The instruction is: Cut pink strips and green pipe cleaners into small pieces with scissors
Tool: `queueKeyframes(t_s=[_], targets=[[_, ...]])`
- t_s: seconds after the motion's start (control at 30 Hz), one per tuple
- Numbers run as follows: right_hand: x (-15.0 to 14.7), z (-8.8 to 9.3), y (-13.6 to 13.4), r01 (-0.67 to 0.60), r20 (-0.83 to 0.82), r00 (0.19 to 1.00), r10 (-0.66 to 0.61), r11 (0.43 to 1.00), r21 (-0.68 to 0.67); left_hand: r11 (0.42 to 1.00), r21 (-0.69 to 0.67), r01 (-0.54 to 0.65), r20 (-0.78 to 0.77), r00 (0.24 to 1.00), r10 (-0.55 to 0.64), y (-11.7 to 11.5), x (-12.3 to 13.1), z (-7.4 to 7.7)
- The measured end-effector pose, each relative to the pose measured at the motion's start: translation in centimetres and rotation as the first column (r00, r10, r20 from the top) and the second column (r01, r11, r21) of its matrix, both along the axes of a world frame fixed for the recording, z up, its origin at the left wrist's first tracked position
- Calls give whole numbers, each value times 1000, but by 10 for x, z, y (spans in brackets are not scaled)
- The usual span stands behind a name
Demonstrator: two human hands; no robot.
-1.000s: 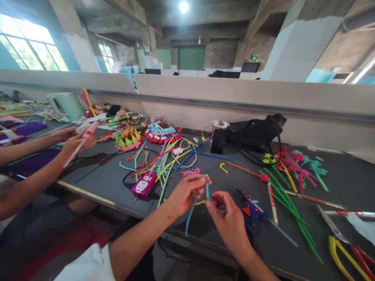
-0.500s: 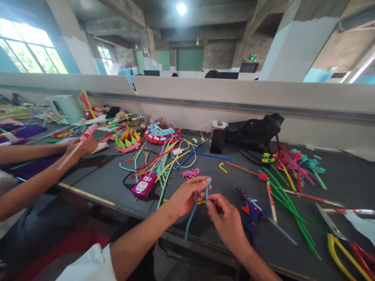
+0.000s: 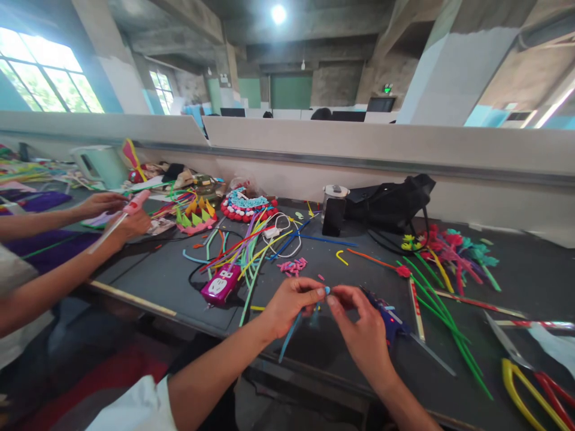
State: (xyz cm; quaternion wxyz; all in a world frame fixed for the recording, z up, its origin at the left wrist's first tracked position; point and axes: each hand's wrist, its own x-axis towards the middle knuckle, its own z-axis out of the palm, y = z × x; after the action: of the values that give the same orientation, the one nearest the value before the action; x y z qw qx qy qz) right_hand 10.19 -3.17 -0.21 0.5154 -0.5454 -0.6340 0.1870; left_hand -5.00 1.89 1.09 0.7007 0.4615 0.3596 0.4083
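Observation:
A blue pipe cleaner (image 3: pixel 290 339) is pinched in my left hand (image 3: pixel 290 305), its tail hanging below my fingers over the table's front edge. The small light-blue curled end shows between both sets of fingertips. My right hand (image 3: pixel 359 320) meets it there, thumb and forefinger closed on that same end. Just behind my hands lies a pile of short pink pieces (image 3: pixel 293 266). A dark blue glue gun (image 3: pixel 392 323) rests to the right, partly hidden by my right hand.
Left of my hands stands a purple box (image 3: pixel 221 285) with pipe cleaners spread behind it. Scissors (image 3: pixel 516 365), green pipe cleaners (image 3: pixel 442 311) and a black bag (image 3: pixel 389 203) are on the right. At far left, a co-worker's hands (image 3: pixel 128 224) hold a pink glue gun (image 3: pixel 137 203).
Both my hands have lowered slightly, and my right fingertips have moved up from the hanging strand to the pipe cleaner's curled end. The co-worker's other hand has come into sight.

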Motion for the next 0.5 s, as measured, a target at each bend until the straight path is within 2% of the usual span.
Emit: queueKeyframes(t_s=[0.07, 0.17, 0.3, 0.5], targets=[[4, -1, 2, 40, 16, 999, -40, 998, 51, 1000, 14, 9, -25, 1000, -8, -2, 1, -1], [8, -2, 4, -37, 30, 999, 35, 995, 87, 999, -9, 48, -16, 999, -48, -4, 2, -2], [11, -2, 5, -127, 6, 992, 127, 990, 68, 989, -93, 114, 44, 993, -110, -4, 1, -2], [15, -1, 6, -166, 52, 985, 164, 986, 23, 968, -154, 198, 81, 979, -187, -3, 0, -2]])
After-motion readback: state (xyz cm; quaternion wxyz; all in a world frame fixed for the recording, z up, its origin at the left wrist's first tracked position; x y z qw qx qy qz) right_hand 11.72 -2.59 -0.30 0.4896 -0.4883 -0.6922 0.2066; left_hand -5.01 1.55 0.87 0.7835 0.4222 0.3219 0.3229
